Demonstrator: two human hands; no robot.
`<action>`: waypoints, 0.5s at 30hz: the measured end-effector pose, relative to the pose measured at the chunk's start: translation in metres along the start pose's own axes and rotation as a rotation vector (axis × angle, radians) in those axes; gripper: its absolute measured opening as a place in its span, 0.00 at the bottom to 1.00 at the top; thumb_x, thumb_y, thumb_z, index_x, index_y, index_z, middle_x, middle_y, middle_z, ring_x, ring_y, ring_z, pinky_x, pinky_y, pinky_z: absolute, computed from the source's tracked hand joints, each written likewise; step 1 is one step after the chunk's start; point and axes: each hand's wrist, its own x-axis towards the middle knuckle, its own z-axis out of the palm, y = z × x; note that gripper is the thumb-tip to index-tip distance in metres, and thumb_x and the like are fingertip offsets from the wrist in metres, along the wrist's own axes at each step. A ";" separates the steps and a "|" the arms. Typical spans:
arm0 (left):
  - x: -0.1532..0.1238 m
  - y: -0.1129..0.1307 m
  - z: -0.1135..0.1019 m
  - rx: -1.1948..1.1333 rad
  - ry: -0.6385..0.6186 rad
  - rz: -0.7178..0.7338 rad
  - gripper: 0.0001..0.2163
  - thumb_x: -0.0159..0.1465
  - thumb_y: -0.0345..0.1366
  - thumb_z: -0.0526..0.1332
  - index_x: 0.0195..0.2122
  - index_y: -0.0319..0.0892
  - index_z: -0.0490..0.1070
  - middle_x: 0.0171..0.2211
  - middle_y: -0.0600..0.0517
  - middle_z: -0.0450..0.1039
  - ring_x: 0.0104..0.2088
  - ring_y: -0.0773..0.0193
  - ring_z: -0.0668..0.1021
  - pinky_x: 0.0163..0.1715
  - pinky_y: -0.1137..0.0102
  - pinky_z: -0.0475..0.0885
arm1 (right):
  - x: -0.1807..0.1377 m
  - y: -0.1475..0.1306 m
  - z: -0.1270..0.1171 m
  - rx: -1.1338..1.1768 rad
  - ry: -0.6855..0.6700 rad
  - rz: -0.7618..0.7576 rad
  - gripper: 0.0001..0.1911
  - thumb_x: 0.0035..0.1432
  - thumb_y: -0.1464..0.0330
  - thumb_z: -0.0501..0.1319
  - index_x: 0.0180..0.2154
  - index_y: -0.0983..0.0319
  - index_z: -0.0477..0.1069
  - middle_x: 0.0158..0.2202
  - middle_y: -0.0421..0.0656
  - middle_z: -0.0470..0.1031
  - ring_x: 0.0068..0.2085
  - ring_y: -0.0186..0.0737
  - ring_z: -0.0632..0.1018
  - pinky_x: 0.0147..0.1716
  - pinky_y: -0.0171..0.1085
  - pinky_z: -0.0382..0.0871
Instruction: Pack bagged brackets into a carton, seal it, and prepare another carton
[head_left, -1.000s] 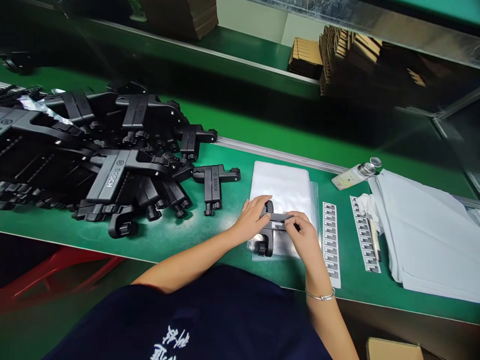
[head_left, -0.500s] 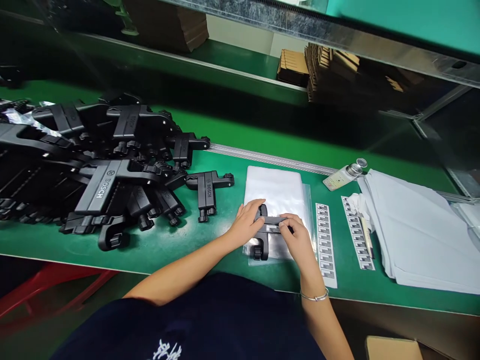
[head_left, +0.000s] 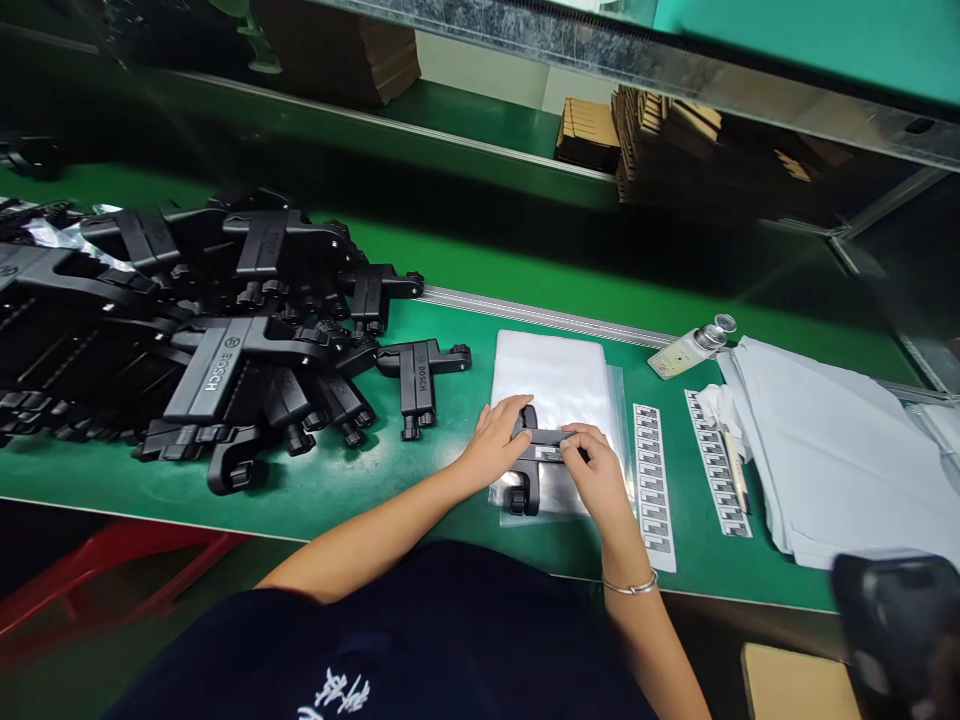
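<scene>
A black T-shaped plastic bracket [head_left: 529, 470] lies on a stack of clear plastic bags [head_left: 551, 365]. My left hand [head_left: 495, 445] grips its left part, fingers over the far side and thumb on the near side. At the other end of the bar, my right hand [head_left: 598, 475] has thumb and fingers pinched on the bracket. A small silver-and-white label [head_left: 550, 453] shows on the bar between my hands. Right of the bags lies a sheet of labels [head_left: 653, 490]. A like bracket marked BOSCH [head_left: 418, 385] rests to the left.
A heap of black brackets [head_left: 217, 370] fills the left side. To the right are a second label strip [head_left: 716, 465], a pen [head_left: 735, 470], a bottle [head_left: 686, 352] and white sheets [head_left: 840, 450]. A blurred dark object [head_left: 896, 625] shows at lower right.
A blurred dark object has come into view at the lower right. My hands keep the same hold on the bracket; the view has shifted slightly.
</scene>
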 end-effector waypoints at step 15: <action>0.001 -0.004 -0.003 -0.139 0.035 -0.059 0.23 0.67 0.36 0.44 0.64 0.42 0.52 0.65 0.45 0.57 0.66 0.60 0.58 0.67 0.54 0.45 | 0.002 0.001 0.000 0.004 0.010 -0.012 0.10 0.56 0.62 0.56 0.24 0.58 0.67 0.43 0.47 0.74 0.47 0.48 0.71 0.51 0.48 0.60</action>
